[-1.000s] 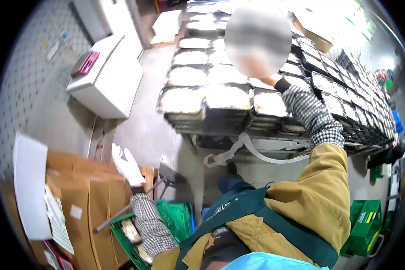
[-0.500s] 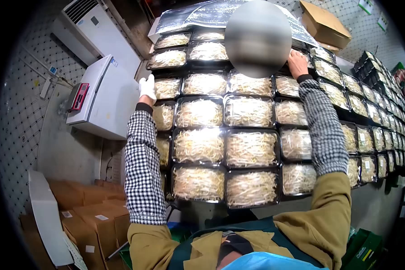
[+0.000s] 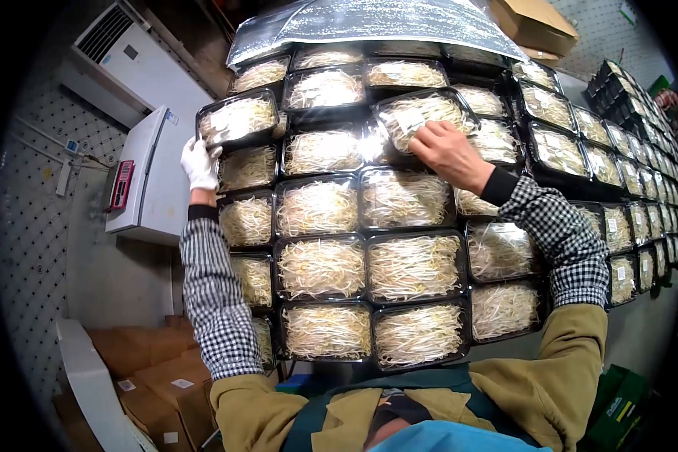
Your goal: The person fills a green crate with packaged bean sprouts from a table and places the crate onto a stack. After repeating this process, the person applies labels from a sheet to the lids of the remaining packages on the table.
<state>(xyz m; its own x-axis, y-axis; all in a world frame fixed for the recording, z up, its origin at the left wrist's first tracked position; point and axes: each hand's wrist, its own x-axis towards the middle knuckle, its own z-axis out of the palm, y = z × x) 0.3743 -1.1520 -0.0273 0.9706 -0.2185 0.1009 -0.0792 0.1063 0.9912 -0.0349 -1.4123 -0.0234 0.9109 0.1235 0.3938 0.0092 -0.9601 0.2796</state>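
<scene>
My left hand (image 3: 201,163), in a white glove, grips the front edge of a clear-lidded black tray of bean sprouts (image 3: 237,119). That tray sits above its neighbours at the left edge of the array. Bare, my right hand (image 3: 448,151) has its fingers curled together over the front of another bean sprout tray (image 3: 423,111). This second tray lies tilted and raised over the others, with a whitish label-like patch on its film. The thumb of my right hand is hidden.
Rows of packed sprout trays (image 3: 319,206) cover the table, and more labelled trays (image 3: 556,151) extend to the right. Silvery sheeting (image 3: 369,22) covers the far end. At the left stand a white cabinet (image 3: 154,169) with a red scale (image 3: 120,186) and cardboard boxes (image 3: 158,380).
My left hand has moved slightly left and down, with a tray now raised in it. My right hand has come left and down onto a tilted tray. The camera view has shifted.
</scene>
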